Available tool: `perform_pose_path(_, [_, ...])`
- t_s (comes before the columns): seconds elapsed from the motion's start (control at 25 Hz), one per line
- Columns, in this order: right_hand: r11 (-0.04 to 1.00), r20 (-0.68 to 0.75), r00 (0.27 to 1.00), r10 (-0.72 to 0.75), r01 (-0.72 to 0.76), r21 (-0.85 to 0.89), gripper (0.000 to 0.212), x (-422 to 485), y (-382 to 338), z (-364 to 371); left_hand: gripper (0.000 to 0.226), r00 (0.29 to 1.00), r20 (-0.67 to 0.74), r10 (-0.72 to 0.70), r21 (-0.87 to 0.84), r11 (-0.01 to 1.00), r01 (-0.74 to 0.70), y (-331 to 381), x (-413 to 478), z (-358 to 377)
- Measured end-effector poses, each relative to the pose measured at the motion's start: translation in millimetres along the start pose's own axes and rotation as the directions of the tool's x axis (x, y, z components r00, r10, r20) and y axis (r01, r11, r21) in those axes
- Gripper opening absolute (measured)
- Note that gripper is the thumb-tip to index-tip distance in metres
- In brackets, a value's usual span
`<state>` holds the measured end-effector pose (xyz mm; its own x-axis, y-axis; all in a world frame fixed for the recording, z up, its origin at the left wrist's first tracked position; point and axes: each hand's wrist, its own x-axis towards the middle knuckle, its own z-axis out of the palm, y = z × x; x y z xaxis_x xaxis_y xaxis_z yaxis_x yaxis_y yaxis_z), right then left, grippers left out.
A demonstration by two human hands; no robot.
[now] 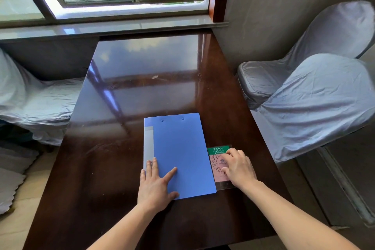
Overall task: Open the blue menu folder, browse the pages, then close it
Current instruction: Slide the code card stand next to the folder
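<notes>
Both hands are flat and grasp nothing: left hand [155,182] on the closed folder [178,154], right hand [238,166] beside it on a card [218,160]. Folder's long axis runs away from the person; its free right edge lies nearer the right hand.

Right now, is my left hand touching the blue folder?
Touching. The head view shows the left hand lying flat on the closed blue folder, fingers spread over its near left corner with no gap visible.
</notes>
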<state>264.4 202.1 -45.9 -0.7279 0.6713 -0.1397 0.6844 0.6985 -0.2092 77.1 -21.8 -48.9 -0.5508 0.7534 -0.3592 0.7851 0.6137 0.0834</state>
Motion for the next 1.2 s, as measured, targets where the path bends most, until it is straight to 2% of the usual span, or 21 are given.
perform_pose_path(0.4, [0.999,0.046,0.999,0.007,-0.008,0.034,0.043,-0.5,0.2,2.0,0.085,1.0,-0.008,0.003,-0.023,1.0,-0.004,-1.0,0.4,1.0])
perform_pose_path(0.64, [1.0,-0.017,1.0,-0.002,0.002,0.015,0.042,-2.7,1.8,-0.8,0.084,1.0,-0.021,0.004,-0.013,1.0,-0.005,-1.2,0.6,1.7])
perform_pose_path(0.84, [0.999,0.079,0.997,0.016,-0.02,0.05,0.049,-7.6,4.3,-0.2,0.084,1.0,-0.012,0.004,-0.025,1.0,-0.005,-1.1,2.0,1.9])
perform_pose_path(1.2, [0.998,0.093,0.995,0.03,-0.034,0.051,0.05,-8.2,3.8,0.4,0.084,1.0,-0.009,-0.005,-0.043,0.999,0.005,-1.4,5.7,0.1])
